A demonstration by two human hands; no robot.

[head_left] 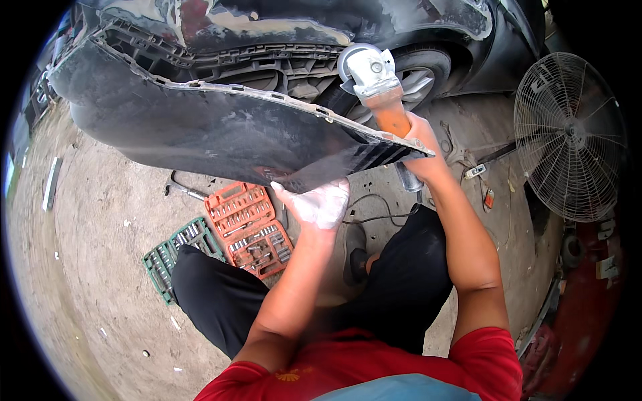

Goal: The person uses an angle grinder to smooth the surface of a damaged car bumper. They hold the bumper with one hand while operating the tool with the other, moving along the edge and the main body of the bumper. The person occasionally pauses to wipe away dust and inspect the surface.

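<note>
Right now, a big black car bumper (221, 130) is hanging in front of a dark car (388, 27), above the dirty floor (120, 227). It is looking old and dusty, with pale gray smears all over its front. It is bending like a wide curve, fat and round at the left end and getting thin and pointy at the right. Its top edge is running along in little bumps and notches, chipped and whitish (a bit like broken teeth). Near the pointy end, some dark stripes are lying side by side.

The left hand (319, 204) is holding up the bottom edge; its palm is showing white dust, its thumb is sticking out to the left, and its fingers are hiding behind the bumper. The right hand (422, 137) is wrapping around an orange grinder (391, 120), whose silvery head is pointing up over the bumper's top edge, with a car wheel (438, 63) showing behind it. Below, an orange tool case (227, 194) and a green tool case (152, 275) are lying open next to each other. A round wire fan (572, 130) is standing at the right.
</note>
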